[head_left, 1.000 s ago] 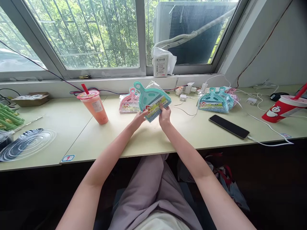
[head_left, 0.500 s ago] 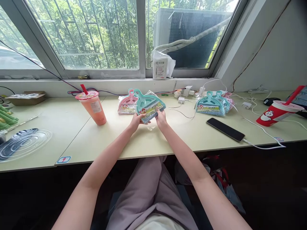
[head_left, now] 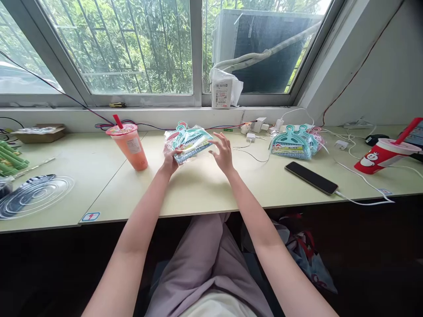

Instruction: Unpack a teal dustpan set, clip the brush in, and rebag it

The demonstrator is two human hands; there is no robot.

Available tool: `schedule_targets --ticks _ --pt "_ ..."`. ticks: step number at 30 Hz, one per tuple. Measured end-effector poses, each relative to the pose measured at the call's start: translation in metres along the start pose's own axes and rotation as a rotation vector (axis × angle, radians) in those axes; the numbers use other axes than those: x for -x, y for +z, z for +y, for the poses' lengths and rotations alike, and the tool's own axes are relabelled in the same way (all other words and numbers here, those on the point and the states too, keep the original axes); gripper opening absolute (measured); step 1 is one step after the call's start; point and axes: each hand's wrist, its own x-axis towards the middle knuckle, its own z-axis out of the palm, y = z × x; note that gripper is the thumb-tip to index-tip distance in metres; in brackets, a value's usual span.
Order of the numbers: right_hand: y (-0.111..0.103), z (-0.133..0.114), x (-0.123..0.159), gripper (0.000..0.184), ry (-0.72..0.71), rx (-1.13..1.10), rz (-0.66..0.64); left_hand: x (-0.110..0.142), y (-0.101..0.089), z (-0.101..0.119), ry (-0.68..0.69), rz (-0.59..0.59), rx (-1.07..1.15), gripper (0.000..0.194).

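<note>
My left hand [head_left: 169, 161] grips the near edge of a teal mini dustpan-and-brush set in a clear bag [head_left: 190, 140], laid flat over a pink packaged set [head_left: 170, 137] on the pale green desk [head_left: 205, 189]. Just to the right of that pack hovers my right hand [head_left: 224, 152], fingers spread, holding nothing. Further right lies a pile of more packaged sets [head_left: 292, 141], teal on top with pink behind.
An orange drink cup with a red straw [head_left: 128, 145] stands left of the packs. A black phone on a white cable [head_left: 311, 177] lies right, a red cup [head_left: 385, 154] far right. Clear plastic lids [head_left: 35, 196] sit far left. Chargers and cables [head_left: 261, 125] line the back edge.
The teal pack was held up in both hands; it has been lowered flat onto the pink pack. My right hand let go and opened; my left hand still holds it.
</note>
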Motion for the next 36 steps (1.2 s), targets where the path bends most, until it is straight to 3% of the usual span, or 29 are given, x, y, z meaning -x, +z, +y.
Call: schedule_targets --ticks 3,10,16,19,20,23,25,27,30,36 --pt "-0.001 0.003 -0.003 0.008 0.084 -0.055 0.082 0.002 -0.001 0.0 -0.091 -0.052 -0.022 0.047" --pt "-0.008 0.008 -0.007 0.01 0.157 -0.276 0.151 0.005 -0.008 0.004 -0.286 -0.332 -0.312 0.033" --pt "-0.003 0.011 -0.004 0.014 0.24 -0.24 0.182 0.009 -0.007 0.006 -0.255 -0.436 -0.39 0.037" --pt "0.0 0.014 -0.002 0.005 0.245 -0.307 0.158 0.011 -0.006 0.007 -0.222 -0.454 -0.397 0.045" --pt "0.001 0.016 -0.002 0.014 0.263 -0.367 0.145 0.011 -0.006 0.007 -0.214 -0.458 -0.404 0.046" --pt "0.002 0.024 -0.002 0.04 0.473 -0.59 0.045 0.01 -0.006 0.005 -0.203 -0.447 -0.43 0.046" --pt "0.001 0.029 -0.003 0.038 0.658 -0.694 -0.073 0.009 -0.005 0.003 -0.191 -0.424 -0.442 0.048" --pt "0.001 0.032 -0.004 0.025 0.771 -0.758 -0.124 0.01 -0.003 0.004 -0.164 -0.387 -0.459 0.052" --pt "0.003 0.033 -0.005 0.014 0.83 -0.84 -0.021 0.014 0.002 0.01 -0.099 -0.344 -0.441 0.066" --pt "0.013 0.029 -0.002 0.013 0.853 -0.89 0.186 0.027 0.016 0.019 0.085 -0.475 -0.415 0.112"
